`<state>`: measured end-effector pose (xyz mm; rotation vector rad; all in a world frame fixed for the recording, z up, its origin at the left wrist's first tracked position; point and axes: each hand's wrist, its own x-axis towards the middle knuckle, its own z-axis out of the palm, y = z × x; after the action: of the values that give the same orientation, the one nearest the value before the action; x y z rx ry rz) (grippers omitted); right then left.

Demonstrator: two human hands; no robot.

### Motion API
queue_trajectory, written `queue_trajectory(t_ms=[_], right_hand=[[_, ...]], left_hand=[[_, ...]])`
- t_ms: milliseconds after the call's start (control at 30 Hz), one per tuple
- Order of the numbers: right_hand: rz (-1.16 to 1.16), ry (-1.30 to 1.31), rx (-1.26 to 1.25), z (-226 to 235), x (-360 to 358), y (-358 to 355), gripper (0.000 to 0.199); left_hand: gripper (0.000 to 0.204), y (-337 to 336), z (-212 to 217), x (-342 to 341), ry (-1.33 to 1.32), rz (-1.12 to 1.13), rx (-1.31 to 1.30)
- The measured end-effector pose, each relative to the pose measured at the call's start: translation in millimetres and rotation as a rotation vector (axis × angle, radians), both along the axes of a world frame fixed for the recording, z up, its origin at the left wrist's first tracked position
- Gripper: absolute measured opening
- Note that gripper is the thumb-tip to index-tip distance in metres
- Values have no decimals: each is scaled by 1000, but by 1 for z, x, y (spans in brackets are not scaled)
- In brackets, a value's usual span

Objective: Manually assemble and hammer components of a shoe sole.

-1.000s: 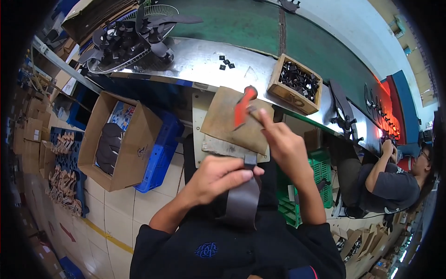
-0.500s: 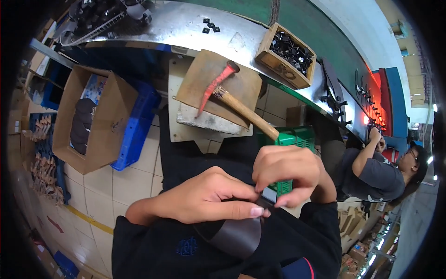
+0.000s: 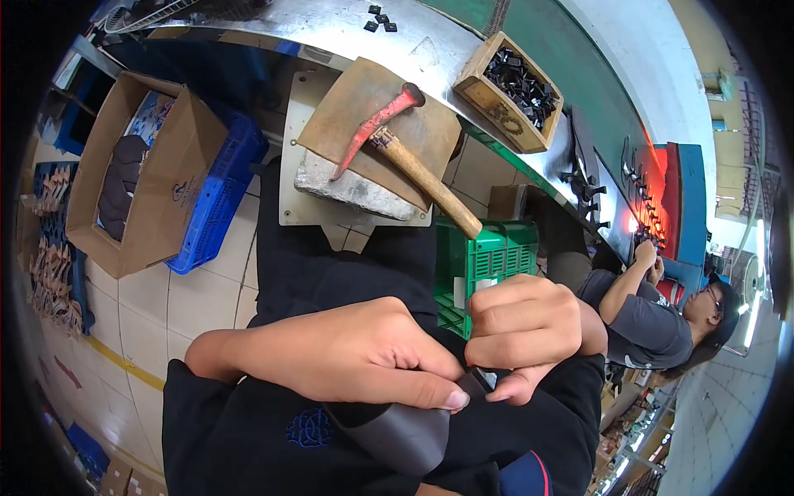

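A dark brown leather strap hangs curved in front of my shirt. My left hand pinches it near one end, thumb on top. At that end, the closed fingers of my right hand grip a small dark piece with a shiny edge; its exact kind is partly hidden by the fingers. Beyond my hands, a hammer with a red head and a wooden handle lies on a brown sheet. A pale stone slab lies under the sheet.
A wooden box of small black parts stands on the metal bench, with several loose black squares. A green crate sits below. At left, a cardboard box rests on a blue crate. A co-worker works at right.
My view has shifted, so the bench and hammer sit higher and further left. My right fingers have closed more over the small piece at the strap's end.
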<state>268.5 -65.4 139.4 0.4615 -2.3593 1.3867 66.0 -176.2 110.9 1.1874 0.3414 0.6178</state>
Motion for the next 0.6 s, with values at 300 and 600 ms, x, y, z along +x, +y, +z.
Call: queue_trajectory(t_ms=[300, 600], right_hand=[[-246, -163, 290, 3, 8, 26, 41], [-1176, -343, 82, -80, 75, 15, 33]], left_hand=[[23, 6, 4, -10, 173, 385, 71], [28, 136, 44, -197, 343, 1941, 605]])
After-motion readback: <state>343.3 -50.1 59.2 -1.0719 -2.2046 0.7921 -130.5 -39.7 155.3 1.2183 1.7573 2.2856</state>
